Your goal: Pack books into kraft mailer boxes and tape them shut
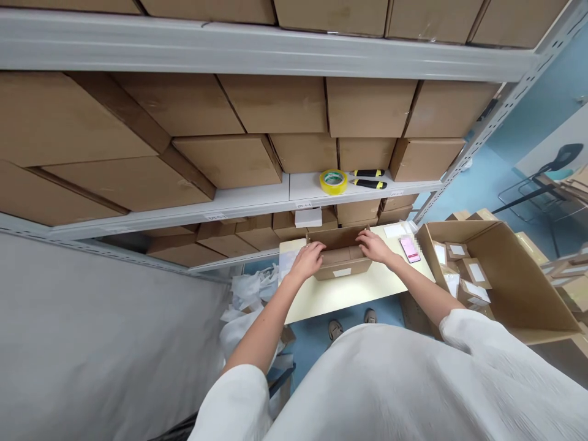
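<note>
A small brown cardboard box (359,268) stands on the pale tabletop (331,300) in front of me, its top open and a white label on its near wall. My left hand (309,260) is at the box's left rim, fingers curled over the edge. At the right rim, my right hand (374,247) grips the cardboard with bent fingers. Brown cardboard shows inside the box; whether it is folded flaps or contents I cannot tell. A phone (410,249) with a lit pink screen lies to the right of my right hand.
Metal shelving (257,199) full of cardboard boxes rises behind the table. On one shelf are yellow tape (333,182) and two black-and-yellow utility knives (370,184). A large open carton (519,288) holding several labelled parcels stands right; white plastic bags (248,291) lie left.
</note>
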`<state>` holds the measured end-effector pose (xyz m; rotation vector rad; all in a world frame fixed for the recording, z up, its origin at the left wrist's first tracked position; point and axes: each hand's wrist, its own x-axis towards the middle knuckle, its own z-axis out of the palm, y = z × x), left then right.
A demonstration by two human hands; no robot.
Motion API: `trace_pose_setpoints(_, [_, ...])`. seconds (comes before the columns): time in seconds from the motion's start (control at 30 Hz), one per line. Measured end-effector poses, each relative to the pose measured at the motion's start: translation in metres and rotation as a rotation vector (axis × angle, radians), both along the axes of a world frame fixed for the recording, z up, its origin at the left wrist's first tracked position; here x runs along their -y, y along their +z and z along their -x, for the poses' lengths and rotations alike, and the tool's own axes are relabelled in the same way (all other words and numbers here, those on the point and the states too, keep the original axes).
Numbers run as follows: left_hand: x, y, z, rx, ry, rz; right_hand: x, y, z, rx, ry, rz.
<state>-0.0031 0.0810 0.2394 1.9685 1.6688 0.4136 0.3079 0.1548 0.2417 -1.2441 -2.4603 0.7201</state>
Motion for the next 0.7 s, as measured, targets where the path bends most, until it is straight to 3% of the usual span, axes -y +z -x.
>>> trace_pose_setpoints(0.13, [0.011, -0.016, 0.021, -0.051, 0.038, 0.017, -0.001, -0.013, -0.027, 0.127, -0.031, 0.021])
trace_pose_setpoints(0.3, [0.014, -0.034, 0.036, -0.024, 0.054, 0.077, -0.006, -0.017, -0.047, 0.239, 0.065, 0.122])
trace_pose_setpoints(0.5, [0.012, -0.051, 0.035, -0.050, 0.026, 0.127, -0.017, -0.022, -0.032, 0.354, 0.162, 0.171])
trace_pose_setpoints(0.7, [0.020, -0.058, 0.028, -0.070, -0.006, 0.105, -0.031, -0.036, -0.015, 0.434, 0.147, 0.219])
